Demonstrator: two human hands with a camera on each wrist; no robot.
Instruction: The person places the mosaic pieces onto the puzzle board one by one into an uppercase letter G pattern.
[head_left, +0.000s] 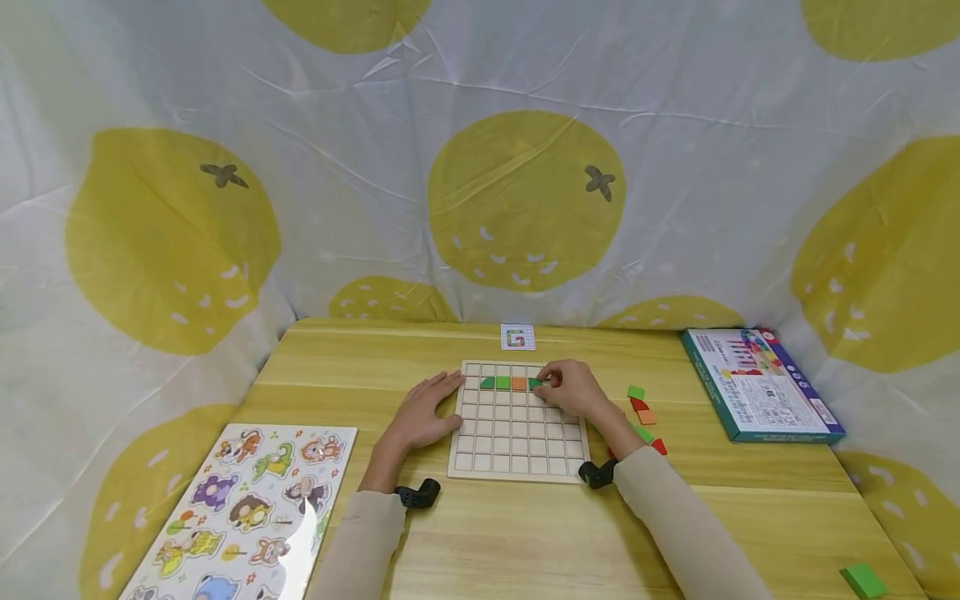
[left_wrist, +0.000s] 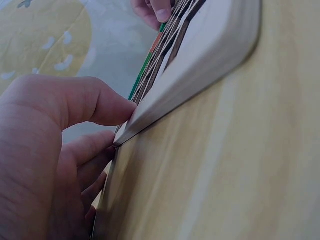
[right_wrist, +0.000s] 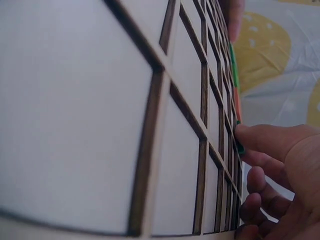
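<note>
A pale wooden grid board (head_left: pixel 517 446) lies in the middle of the yellow table. In its second row sit green (head_left: pixel 495 382) and orange (head_left: pixel 518 383) tiles. My right hand (head_left: pixel 564 385) rests over the board's upper right and pinches a green tile (head_left: pixel 535 383) at the end of that row; the right wrist view shows the thumb (right_wrist: pixel 260 140) pressed on the green tile (right_wrist: pixel 241 149). My left hand (head_left: pixel 429 410) lies flat on the table with its fingers against the board's left edge (left_wrist: pixel 150 107), thumb (left_wrist: pixel 100 102) touching the rim.
Loose green, red and orange tiles (head_left: pixel 643 412) lie right of the board. A pattern card (head_left: pixel 517 337) sits beyond it, a game box (head_left: pixel 757 383) at the right, an animal puzzle sheet (head_left: pixel 247 508) at the near left, and a green tile (head_left: pixel 862 579) near the front right corner.
</note>
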